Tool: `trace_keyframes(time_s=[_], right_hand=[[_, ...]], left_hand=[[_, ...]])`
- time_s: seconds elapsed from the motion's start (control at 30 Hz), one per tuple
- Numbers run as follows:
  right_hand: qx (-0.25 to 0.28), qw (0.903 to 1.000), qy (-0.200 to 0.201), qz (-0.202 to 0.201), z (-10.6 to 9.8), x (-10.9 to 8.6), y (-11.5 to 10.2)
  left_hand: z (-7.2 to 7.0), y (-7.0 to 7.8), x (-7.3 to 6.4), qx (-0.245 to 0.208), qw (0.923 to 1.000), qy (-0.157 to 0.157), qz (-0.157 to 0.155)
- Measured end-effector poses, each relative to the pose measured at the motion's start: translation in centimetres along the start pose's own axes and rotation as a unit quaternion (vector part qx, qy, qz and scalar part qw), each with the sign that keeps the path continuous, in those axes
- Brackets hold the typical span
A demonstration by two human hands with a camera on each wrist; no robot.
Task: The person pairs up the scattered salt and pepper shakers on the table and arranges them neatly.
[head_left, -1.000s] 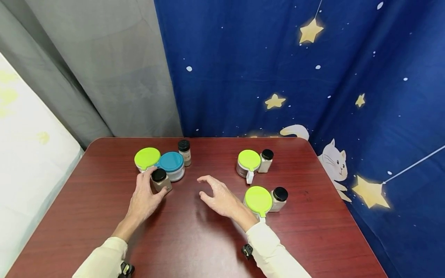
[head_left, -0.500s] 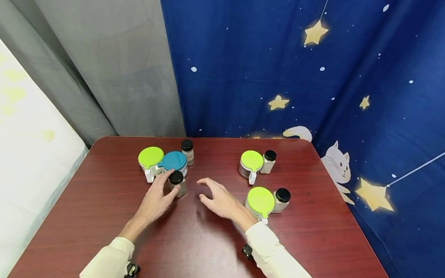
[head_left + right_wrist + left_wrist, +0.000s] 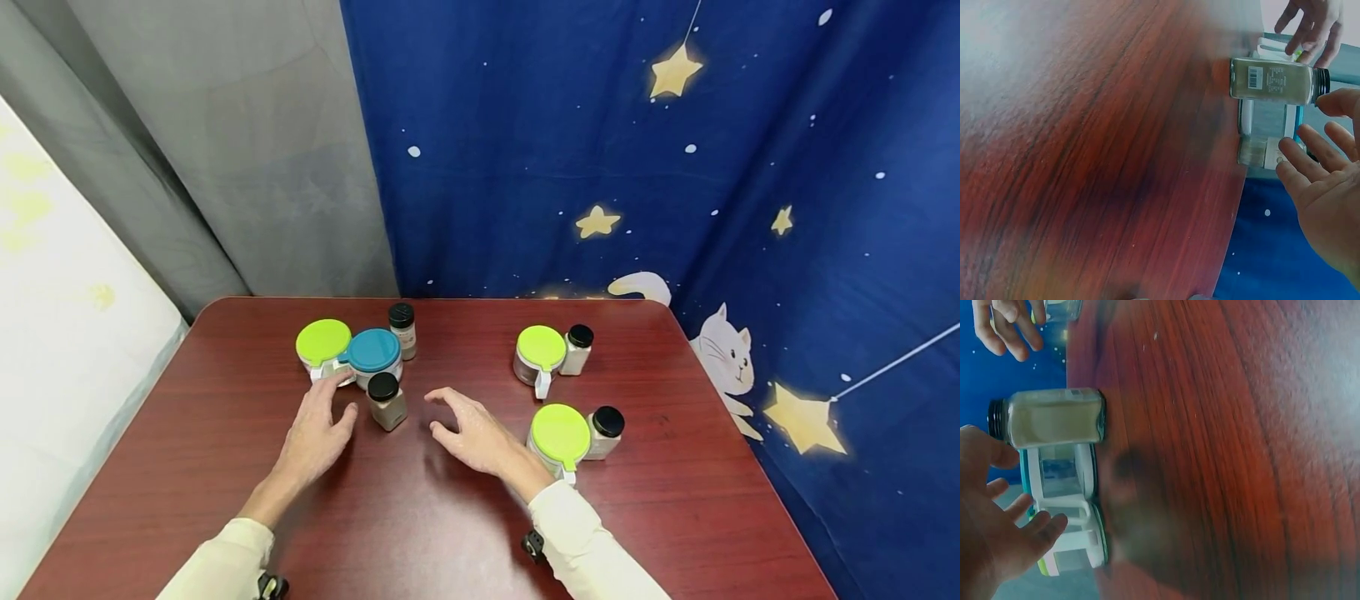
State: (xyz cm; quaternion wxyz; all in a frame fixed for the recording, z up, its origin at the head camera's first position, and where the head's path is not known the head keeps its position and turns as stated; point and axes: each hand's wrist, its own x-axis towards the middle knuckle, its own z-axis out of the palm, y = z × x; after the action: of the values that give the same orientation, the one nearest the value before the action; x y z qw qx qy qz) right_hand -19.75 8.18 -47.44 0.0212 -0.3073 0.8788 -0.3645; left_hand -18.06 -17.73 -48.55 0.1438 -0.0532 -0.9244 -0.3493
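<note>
A square glass spice jar (image 3: 388, 408) with a black lid and pale powder inside stands upright between the two hands. To its left my left hand (image 3: 311, 433) hovers with fingers spread, apart from the jar and holding nothing. Right of the jar, my right hand (image 3: 476, 433) hangs over the table, fingers loosely bent around nothing. Behind the jar sits a round blue-lidded container (image 3: 373, 352), beside a green-lidded container (image 3: 322, 342) with a white handle, which the left fingertips partly overlap in the head view. The left wrist view shows the powder jar (image 3: 1057, 417) standing free of the fingers.
A round black-capped shaker (image 3: 402, 332) stands behind the blue lid. To the right, one green-lidded container (image 3: 539, 347) has a black-lidded jar (image 3: 577, 350) beside it. Nearer, another green-lidded container (image 3: 559, 435) and black-lidded jar (image 3: 603, 433) are close to the right forearm.
The left hand brought the spice jar rightward to in front of the blue-lidded container, released it, and drew back to the left. The right hand stayed nearly still.
</note>
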Motion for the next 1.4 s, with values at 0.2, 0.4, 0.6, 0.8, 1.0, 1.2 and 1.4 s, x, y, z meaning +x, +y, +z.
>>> trace_keyframes(time_s=[0.2,0.4,0.6,0.8,1.0,1.2,1.4], right_hand=[[-0.017,0.9999,-0.002,-0.003,0.1,-0.4,0.5],[-0.015,0.9999,-0.008,0.000,-0.1,-0.6,0.6],[0.099,0.9950,0.012,0.006,-0.6,-0.3,0.4],[0.103,0.9947,-0.001,0.009,-0.3,-0.3,0.4],[0.096,0.9953,-0.003,0.009,0.2,0.2,0.4],[0.121,0.9926,0.001,0.006,0.5,1.3,-0.2],[0.133,0.9907,0.026,-0.009,0.8,2.1,-0.5]], left_hand=[[-0.1,-0.3,1.5,0.021,0.9996,-0.004,0.020],[0.0,-0.8,2.5,0.041,0.9991,-0.006,0.006],[-0.5,-0.9,2.5,0.064,0.9975,-0.005,0.029],[-1.3,-1.0,2.6,0.089,0.9951,-0.024,0.035],[-1.3,-1.5,3.3,0.072,0.9926,-0.044,0.087],[-0.9,-2.2,3.7,0.108,0.9775,-0.085,0.160],[-0.9,-2.2,3.7,0.143,0.9703,-0.070,0.182]])
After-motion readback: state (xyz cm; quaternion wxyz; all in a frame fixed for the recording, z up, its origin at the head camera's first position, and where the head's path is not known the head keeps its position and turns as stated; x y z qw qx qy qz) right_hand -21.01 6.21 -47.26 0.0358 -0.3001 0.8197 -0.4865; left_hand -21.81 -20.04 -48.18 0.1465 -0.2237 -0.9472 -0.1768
